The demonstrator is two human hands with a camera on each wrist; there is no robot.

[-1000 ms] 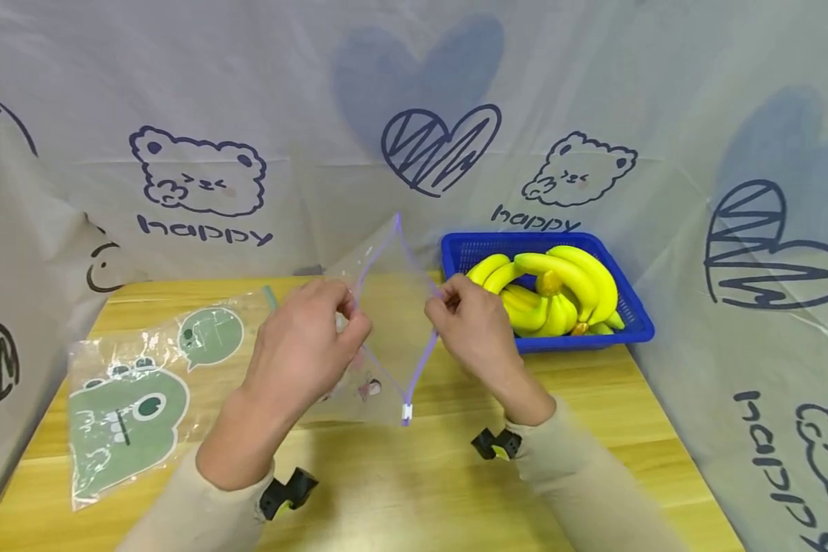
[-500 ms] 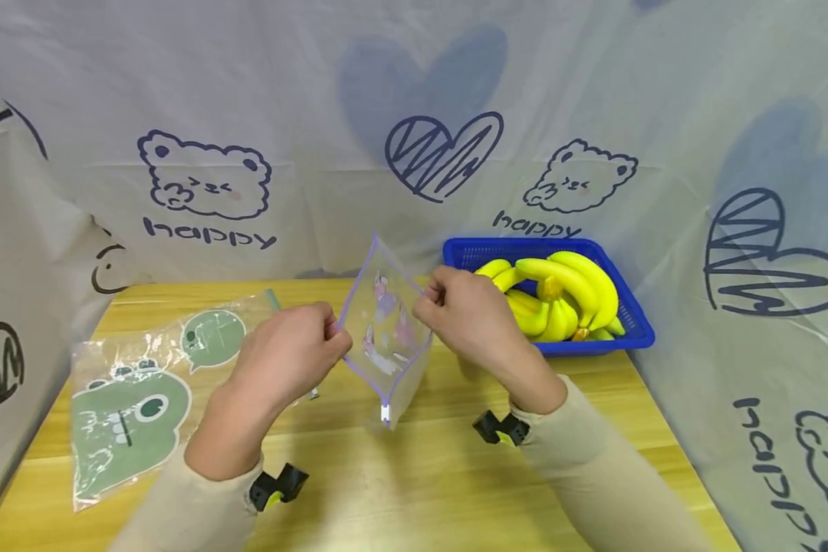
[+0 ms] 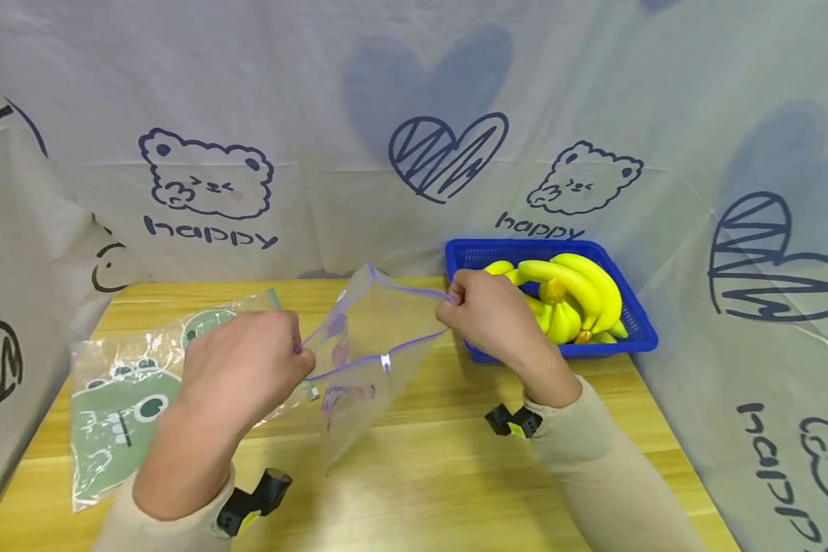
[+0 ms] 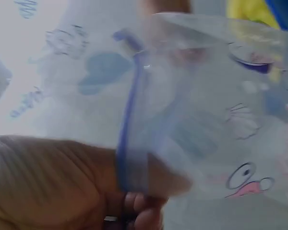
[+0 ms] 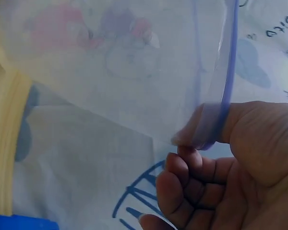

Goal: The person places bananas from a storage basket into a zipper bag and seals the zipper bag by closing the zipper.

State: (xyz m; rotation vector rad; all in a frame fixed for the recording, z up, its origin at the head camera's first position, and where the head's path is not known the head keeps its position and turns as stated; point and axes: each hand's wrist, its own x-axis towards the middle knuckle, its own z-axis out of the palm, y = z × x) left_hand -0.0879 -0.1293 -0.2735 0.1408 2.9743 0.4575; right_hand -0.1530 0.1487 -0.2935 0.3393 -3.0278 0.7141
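Note:
A clear zip bag with a purple zip rim and a white slider hangs between both hands, its mouth spread wide over the table. At one side of the mouth my left hand pinches the rim. My right hand pinches the opposite side, just in front of the banana basket. In the left wrist view the thumb sits inside the bag, behind the film, and cartoon prints show on the plastic. The right wrist view has the thumb inside the purple edge too, with the fingers curled outside.
A blue basket full of yellow bananas stands at the back right. Flat on the left lies another clear bag with a green dinosaur print, partly under my left arm. Printed cloth walls the wooden table in.
My hands have moved apart, the left one going left and toward me, the right slightly right. The bag's mouth has turned and stretched sideways; its slider has shifted up from the near corner.

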